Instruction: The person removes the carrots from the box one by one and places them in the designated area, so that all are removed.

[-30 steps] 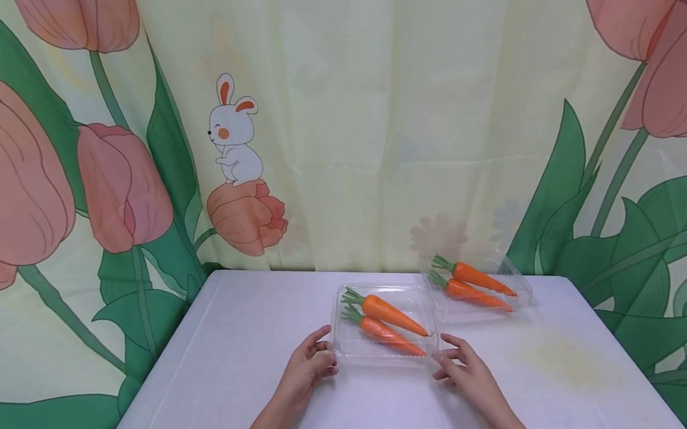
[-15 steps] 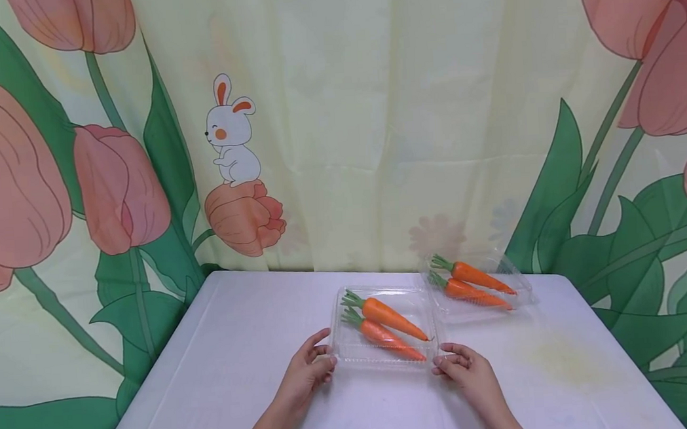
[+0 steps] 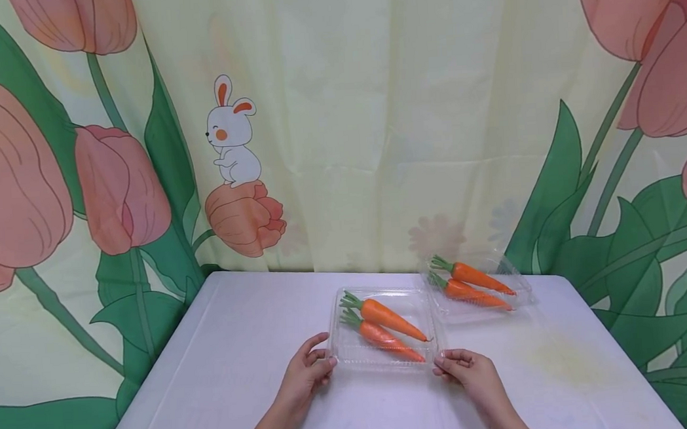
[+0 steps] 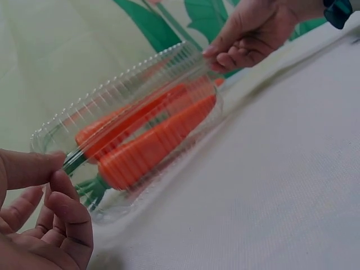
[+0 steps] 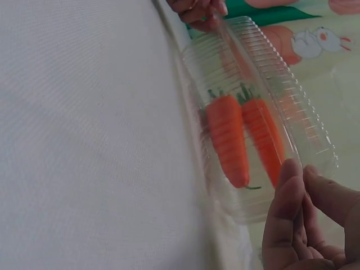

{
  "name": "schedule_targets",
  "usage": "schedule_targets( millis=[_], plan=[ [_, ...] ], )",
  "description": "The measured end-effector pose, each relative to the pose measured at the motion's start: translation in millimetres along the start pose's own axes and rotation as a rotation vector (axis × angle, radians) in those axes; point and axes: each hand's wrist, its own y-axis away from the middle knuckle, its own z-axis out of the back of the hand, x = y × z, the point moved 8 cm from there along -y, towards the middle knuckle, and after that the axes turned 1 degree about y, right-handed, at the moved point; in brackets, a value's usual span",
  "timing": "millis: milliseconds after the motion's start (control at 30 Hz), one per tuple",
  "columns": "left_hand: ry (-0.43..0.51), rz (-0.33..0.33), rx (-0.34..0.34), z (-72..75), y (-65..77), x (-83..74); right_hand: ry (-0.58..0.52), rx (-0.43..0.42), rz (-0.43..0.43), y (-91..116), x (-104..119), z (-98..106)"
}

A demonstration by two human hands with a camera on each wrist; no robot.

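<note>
Between my hands is a clear plastic clamshell container [image 3: 345, 336] with a ribbed lid. Two orange carrots with green tops, an upper carrot [image 3: 392, 318] and a lower carrot [image 3: 386, 340], lie slantwise inside it. My left hand [image 3: 307, 372] pinches the rim at the near left corner between thumb and forefinger. At the near right corner, my right hand [image 3: 470, 372] pinches the rim the same way, its other fingers curled below, as the right wrist view shows. Both wrist views show the carrots through the plastic wall.
A second clear container [image 3: 522, 289], also with two carrots [image 3: 477, 278] in it, stands at the table's back right, just behind the first. A white cloth covers the table [image 3: 238, 326]. Behind hangs a curtain [image 3: 337, 110] printed with tulips and a rabbit.
My right hand has come down a little and closed its fingers on the container's near right corner. The container has shifted slightly toward me. The second container has stayed put.
</note>
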Motion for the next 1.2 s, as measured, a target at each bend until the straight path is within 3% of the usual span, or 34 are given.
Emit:
schedule_targets(
  millis=[800, 1200],
  plan=[
    [0.003, -0.016, -0.022, 6.2, 0.0, 2.6, -0.047, 0.037, -0.046, 0.4, -5.6, -2.3],
    [-0.015, -0.019, -0.105, 8.9, -0.4, 6.1, -0.077, 0.035, -0.051, -2.0, -8.6, -3.5]
  ],
)
